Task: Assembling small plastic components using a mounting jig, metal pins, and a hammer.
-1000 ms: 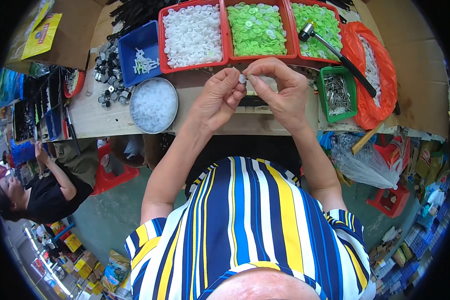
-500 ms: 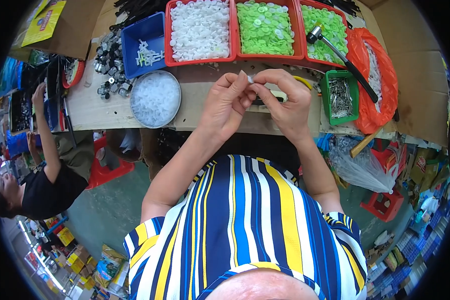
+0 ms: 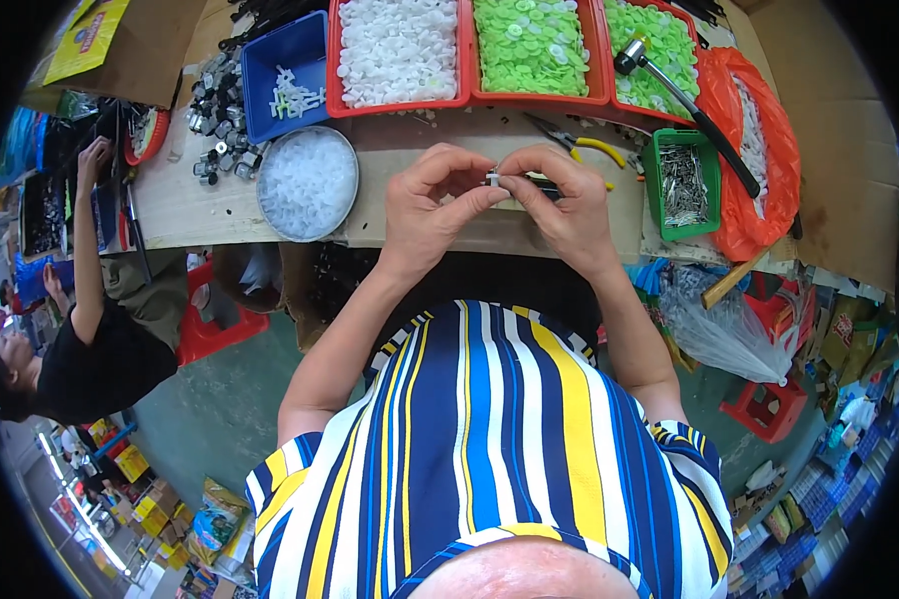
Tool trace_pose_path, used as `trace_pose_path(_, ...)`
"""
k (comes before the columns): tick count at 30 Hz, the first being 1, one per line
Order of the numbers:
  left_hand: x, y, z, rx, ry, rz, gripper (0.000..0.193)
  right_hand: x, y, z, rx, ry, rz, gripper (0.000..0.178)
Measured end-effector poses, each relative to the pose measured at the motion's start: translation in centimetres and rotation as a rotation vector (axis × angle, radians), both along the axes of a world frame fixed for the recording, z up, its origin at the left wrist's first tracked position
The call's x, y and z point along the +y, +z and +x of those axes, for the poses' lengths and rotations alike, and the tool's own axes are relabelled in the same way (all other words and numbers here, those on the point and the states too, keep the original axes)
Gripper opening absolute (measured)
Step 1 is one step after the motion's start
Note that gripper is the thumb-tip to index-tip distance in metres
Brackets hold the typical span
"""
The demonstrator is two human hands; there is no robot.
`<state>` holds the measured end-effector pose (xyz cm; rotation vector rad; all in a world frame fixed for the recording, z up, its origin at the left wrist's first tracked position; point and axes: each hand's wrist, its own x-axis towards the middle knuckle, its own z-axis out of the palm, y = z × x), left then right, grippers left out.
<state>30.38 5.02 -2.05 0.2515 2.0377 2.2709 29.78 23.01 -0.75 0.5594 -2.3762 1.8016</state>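
Observation:
Above the table's near edge, my left hand [image 3: 422, 208] and my right hand [image 3: 567, 208] meet fingertip to fingertip. Thumbs and index fingers of both pinch a small white plastic piece [image 3: 492, 178] with what looks like a thin metal bit on top; its exact kind is too small to tell. Behind my right fingers lies a dark object [image 3: 543, 184], mostly covered. Just beyond that hand rest pliers [image 3: 597, 147] with yellow handles. A round metal dish [image 3: 264, 200] of translucent white plastic pieces stands left of my left hand.
Red bins [image 3: 402, 107] along the back hold white and green plastic discs. A blue bin [image 3: 257, 80] has a few white pieces. At right are a green box [image 3: 710, 205] of metal pins, a hammer [image 3: 694, 110] and an orange bag [image 3: 777, 175]. A co-worker [image 3: 100, 349] sits at left.
Both hands have come slightly nearer to me. My left fingers have turned, and the pinched piece now shows between the thumbs. The pliers are more exposed.

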Motion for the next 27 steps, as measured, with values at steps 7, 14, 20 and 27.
trace_pose_path(7, -1.8, -0.2, 0.9, 0.337, 0.141, -0.522, 0.031, -0.5, -1.8, -0.7, 0.085, 0.013, 0.165, 0.01)
trace_pose_path(14, -2.5, -2.7, 1.6, 0.686, 0.074, -0.734, 0.038, -0.8, -2.6, -0.5, 0.088, -0.012, 0.251, 0.011)
trace_pose_path(20, -2.0, -2.7, 1.4, 0.789, 0.03, -0.834, 0.04, -0.3, -2.8, -0.6, 0.087, -0.008, 0.253, 0.011)
trace_pose_path(27, -1.8, -2.5, 1.2, 0.823, 0.005, -0.904, 0.039, 0.0, -3.0, -1.0, 0.189, 0.009, 0.336, 0.011)
